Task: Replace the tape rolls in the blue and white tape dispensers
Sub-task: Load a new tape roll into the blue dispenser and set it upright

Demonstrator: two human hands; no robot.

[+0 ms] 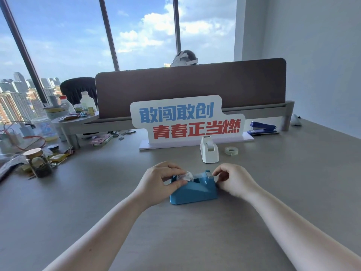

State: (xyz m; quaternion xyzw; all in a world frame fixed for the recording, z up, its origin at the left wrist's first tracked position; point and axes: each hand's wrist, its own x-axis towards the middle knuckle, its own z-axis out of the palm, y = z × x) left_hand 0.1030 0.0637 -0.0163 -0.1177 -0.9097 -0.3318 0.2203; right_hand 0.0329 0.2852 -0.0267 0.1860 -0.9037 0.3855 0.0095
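The blue dispenser (pixel 194 189) sits on the counter (pixel 273 192), right in front of the person. The left hand (pixel 164 179) is curled around the roll (pixel 187 176) in the back of it, fingers closed on the roll. The right hand (pixel 229 180) pinches at the front end by the cutter, and I think it has the tape end, but that is too small to be sure. To do this step well, the roll should sit down straight in its slot, and the tape should be pulled flat to the cutter so it does not twist or stick to itself. The white dispenser (pixel 209 151) stands farther back with a roll in it. A spare roll (pixel 231 151) lies just beside it. A sign (pixel 187 122) and a stapler (pixel 262 128) are behind. Jars and clutter sit well off to the left. Nothing blocks the hands.
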